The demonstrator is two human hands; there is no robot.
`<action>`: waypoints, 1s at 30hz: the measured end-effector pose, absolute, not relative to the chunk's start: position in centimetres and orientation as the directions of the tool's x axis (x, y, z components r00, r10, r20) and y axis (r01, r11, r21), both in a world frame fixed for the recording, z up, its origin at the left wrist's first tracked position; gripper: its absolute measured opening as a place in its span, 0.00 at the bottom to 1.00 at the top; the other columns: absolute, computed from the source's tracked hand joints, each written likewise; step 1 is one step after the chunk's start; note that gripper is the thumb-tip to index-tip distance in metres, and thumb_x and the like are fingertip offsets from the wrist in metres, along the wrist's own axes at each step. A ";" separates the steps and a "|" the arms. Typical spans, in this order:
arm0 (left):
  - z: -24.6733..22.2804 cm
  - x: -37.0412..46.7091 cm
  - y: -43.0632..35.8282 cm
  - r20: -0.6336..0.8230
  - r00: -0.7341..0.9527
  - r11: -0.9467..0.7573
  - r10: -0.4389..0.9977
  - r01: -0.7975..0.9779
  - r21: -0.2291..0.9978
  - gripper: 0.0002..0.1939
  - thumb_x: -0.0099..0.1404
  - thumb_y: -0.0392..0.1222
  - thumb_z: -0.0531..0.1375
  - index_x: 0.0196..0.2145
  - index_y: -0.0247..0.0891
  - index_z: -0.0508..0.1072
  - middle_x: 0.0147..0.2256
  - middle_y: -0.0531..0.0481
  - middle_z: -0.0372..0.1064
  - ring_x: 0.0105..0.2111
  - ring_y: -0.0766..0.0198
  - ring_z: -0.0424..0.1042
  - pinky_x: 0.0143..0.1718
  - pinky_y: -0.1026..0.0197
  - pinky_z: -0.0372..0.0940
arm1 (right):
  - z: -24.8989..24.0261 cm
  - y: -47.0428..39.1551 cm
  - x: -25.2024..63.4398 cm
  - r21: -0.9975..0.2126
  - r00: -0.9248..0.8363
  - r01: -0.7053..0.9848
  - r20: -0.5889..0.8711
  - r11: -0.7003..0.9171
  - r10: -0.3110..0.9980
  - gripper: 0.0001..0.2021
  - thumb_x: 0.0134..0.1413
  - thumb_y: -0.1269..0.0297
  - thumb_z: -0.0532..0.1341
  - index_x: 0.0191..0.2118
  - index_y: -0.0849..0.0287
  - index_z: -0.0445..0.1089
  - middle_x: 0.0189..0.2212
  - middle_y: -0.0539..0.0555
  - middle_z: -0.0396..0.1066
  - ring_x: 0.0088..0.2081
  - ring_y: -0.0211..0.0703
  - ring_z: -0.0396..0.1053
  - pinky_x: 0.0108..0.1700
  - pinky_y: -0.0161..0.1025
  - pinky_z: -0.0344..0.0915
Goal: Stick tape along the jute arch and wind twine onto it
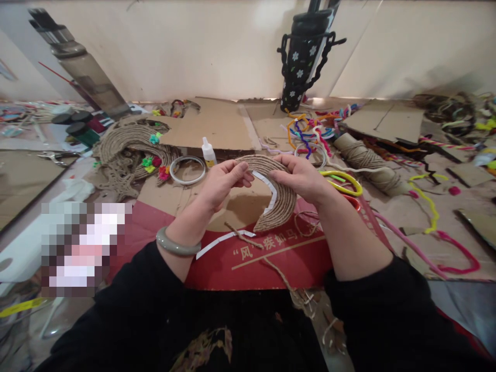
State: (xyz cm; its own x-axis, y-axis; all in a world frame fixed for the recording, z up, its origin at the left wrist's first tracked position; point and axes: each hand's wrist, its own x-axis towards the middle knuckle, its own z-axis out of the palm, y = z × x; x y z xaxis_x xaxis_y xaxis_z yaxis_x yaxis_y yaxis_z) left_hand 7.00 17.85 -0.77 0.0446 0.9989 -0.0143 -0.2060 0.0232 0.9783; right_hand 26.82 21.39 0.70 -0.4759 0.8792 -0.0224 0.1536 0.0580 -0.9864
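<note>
Left hand [222, 182]: fingers are curling nearly closed, thumb and fingertips pinching the upper left end of the crescent [285, 206] of coiled rope. Right hand [300, 178]: it is holding partly open around the same crescent, thumb pressing on the near face at the upper right; its other fingers are passing mostly out of sight behind.

Red board, one [240, 277]: lying flat before the person, carrying gold lettering.

Cardboard, brown [205, 124]: lying behind the red board.

Grey bottle, one [83, 75]: standing at the far left.

Black tumbler, one [300, 70]: standing near the wall, showing white flower prints and a braided strap.

Rope piece, coiled [127, 139]: lying left of the hands, bearing bright trimmings.

Twine roll, one [368, 157]: lying on its side to the right, amid coloured strands.

Crescent: hanging between both hands, above the red board, its hollow facing left; a white band [273, 194] is following much of the inner curve.

Yellow ring, one [349, 177]: lying just beyond the right wrist.

White ring, one [172, 171]: lying left of the left hand.

Bangle, grey [178, 245]: encircling the left wrist.

White bottle, small [208, 154]: standing just beside the white ring.

Paper strip, white [219, 242]: lying on the red board, a short twine strand [238, 232] crossing its right part.

Flowers, small, bright [164, 173]: sitting along the rope piece.
</note>
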 end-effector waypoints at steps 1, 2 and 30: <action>-0.8 7.1 17.8 0.006 0.047 0.003 0.999 -0.196 0.981 0.25 0.48 0.60 0.73 0.27 0.34 0.74 0.24 0.52 0.74 0.23 0.72 0.70 0.29 0.66 0.64 | 0.7 21.4 26.8 -0.985 -0.479 0.160 -0.025 0.059 0.878 0.15 0.43 0.58 0.66 0.37 0.59 0.68 0.27 0.48 0.67 0.27 0.35 0.63 0.28 0.35 0.57; -0.8 7.1 17.8 0.023 0.050 -0.014 0.998 -0.191 0.982 0.24 0.48 0.58 0.73 0.27 0.34 0.74 0.23 0.52 0.74 0.23 0.72 0.70 0.29 0.66 0.64 | 0.6 21.5 26.8 -0.984 -0.482 0.168 -0.028 0.060 0.876 0.15 0.43 0.58 0.66 0.37 0.59 0.68 0.26 0.48 0.67 0.26 0.35 0.62 0.28 0.35 0.56; -1.1 7.7 17.8 0.030 0.119 -0.013 0.992 -0.142 0.990 0.20 0.52 0.55 0.72 0.26 0.35 0.74 0.23 0.52 0.72 0.23 0.71 0.69 0.28 0.66 0.62 | 0.0 21.1 25.9 -0.984 -0.554 0.150 -0.004 0.096 0.832 0.12 0.46 0.57 0.65 0.34 0.61 0.70 0.28 0.49 0.69 0.30 0.37 0.63 0.35 0.36 0.60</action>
